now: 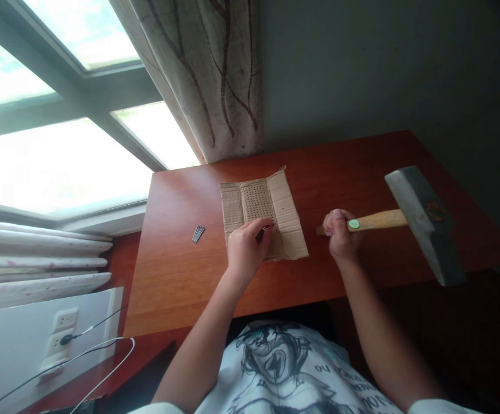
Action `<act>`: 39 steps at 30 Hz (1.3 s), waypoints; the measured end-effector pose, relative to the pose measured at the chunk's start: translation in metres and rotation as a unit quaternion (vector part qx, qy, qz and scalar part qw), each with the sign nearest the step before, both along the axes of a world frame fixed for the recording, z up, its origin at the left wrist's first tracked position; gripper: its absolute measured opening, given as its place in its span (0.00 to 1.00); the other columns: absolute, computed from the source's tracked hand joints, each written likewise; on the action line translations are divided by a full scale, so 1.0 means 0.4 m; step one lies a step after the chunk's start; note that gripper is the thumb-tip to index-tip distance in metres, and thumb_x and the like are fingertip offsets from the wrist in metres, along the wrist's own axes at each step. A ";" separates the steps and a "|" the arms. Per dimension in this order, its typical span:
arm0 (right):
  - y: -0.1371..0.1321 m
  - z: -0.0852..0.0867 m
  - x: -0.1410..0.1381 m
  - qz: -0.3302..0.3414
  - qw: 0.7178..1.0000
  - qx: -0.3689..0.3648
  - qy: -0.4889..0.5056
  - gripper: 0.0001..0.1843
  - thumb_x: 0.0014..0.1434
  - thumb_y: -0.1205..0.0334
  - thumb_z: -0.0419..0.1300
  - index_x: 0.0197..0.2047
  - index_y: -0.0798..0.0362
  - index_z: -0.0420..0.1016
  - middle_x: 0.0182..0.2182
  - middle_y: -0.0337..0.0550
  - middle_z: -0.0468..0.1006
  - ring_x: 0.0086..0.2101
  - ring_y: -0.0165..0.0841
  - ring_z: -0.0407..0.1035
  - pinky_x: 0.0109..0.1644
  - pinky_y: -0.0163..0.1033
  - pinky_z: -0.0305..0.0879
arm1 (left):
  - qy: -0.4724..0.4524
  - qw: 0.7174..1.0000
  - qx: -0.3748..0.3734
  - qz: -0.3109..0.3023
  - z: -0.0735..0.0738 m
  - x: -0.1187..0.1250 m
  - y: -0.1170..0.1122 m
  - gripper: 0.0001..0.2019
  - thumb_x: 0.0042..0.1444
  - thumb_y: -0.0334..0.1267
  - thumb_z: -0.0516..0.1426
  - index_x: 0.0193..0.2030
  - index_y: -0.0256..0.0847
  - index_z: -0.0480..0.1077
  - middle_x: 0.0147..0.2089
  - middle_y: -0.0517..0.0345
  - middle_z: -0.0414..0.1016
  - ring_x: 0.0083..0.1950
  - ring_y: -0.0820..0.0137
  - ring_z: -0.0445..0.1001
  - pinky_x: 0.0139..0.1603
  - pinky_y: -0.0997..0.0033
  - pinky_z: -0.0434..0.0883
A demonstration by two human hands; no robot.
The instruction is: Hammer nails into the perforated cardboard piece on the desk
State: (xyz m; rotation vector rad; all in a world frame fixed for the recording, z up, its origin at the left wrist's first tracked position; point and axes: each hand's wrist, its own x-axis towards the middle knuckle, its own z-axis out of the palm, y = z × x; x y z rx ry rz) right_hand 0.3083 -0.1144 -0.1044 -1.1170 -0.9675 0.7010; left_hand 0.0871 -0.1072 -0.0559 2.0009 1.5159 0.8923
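Observation:
A flattened piece of cardboard (290,221) lies on the reddish wooden table (180,270), its middle panel dotted with rows of small holes or nail heads. My left hand (247,248) rests on the cardboard's near edge, fingers pinched on a small dark nail held against it. My right hand (340,233) is closed round the wooden handle of a hammer (422,221). Its large grey metal head is raised to the right, above the table's right side.
A small bundle of loose nails (198,233) lies on the table left of the cardboard. A patterned curtain (215,75) hangs behind the table beside a bright window. A wall socket (62,336) with plugged cables sits at lower left.

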 end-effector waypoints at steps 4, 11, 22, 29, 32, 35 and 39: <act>-0.001 0.000 0.002 0.000 1.000 -0.003 -0.010 0.29 0.65 0.45 0.58 0.18 0.50 0.55 0.15 0.32 0.54 0.17 0.26 0.53 0.20 0.37 0.47 | -0.011 1.000 -0.006 -0.002 0.001 0.001 0.000 0.06 0.60 0.34 0.59 0.41 0.43 0.79 0.36 0.58 0.83 0.31 0.73 0.76 0.33 0.76 0.69; -0.005 0.011 -0.003 -0.003 0.999 -0.028 -0.018 0.30 0.64 0.42 0.58 0.18 0.50 0.55 0.15 0.33 0.54 0.17 0.26 0.52 0.21 0.36 0.48 | -0.009 1.000 -0.012 -0.003 0.005 0.002 0.001 0.05 0.59 0.34 0.60 0.40 0.43 0.78 0.34 0.60 0.82 0.31 0.74 0.76 0.33 0.76 0.69; -0.009 0.018 -0.006 -0.012 0.997 -0.054 -0.051 0.31 0.63 0.39 0.56 0.18 0.48 0.53 0.15 0.33 0.54 0.18 0.27 0.52 0.21 0.37 0.50 | -0.005 1.000 -0.013 -0.008 0.009 0.003 0.001 0.04 0.58 0.34 0.61 0.38 0.43 0.78 0.34 0.60 0.81 0.30 0.74 0.76 0.33 0.76 0.69; -0.011 0.028 0.011 0.048 0.987 -0.103 -0.112 0.30 0.65 0.38 0.53 0.20 0.48 0.54 0.16 0.33 0.55 0.18 0.27 0.52 0.22 0.36 0.51 | 0.005 1.000 -0.008 -0.010 0.005 0.003 0.003 0.03 0.58 0.34 0.61 0.38 0.43 0.78 0.35 0.61 0.82 0.30 0.74 0.76 0.33 0.76 0.68; -0.032 0.047 0.036 0.053 0.973 -0.145 -0.172 0.26 0.63 0.37 0.55 0.26 0.48 0.58 0.17 0.32 0.59 0.19 0.27 0.55 0.23 0.35 0.54 | 0.010 1.000 -0.008 -0.007 0.003 0.003 0.003 0.04 0.59 0.35 0.61 0.38 0.44 0.78 0.34 0.60 0.82 0.30 0.74 0.76 0.33 0.76 0.68; -0.063 0.096 0.073 0.077 0.944 -0.182 -0.264 0.23 0.63 0.38 0.56 0.30 0.48 0.63 0.19 0.33 0.65 0.20 0.28 0.59 0.25 0.35 0.57 | 0.008 1.000 -0.008 -0.009 0.003 0.002 0.003 0.04 0.59 0.35 0.61 0.38 0.44 0.78 0.34 0.60 0.82 0.30 0.74 0.76 0.33 0.76 0.68; -0.094 0.185 0.115 0.151 0.881 -0.207 -0.399 0.22 0.66 0.41 0.55 0.30 0.49 0.65 0.20 0.35 0.68 0.21 0.29 0.63 0.28 0.36 0.58 | 0.010 1.000 -0.004 -0.014 0.003 0.000 0.004 0.04 0.59 0.35 0.61 0.37 0.43 0.78 0.34 0.60 0.82 0.30 0.74 0.76 0.32 0.76 0.68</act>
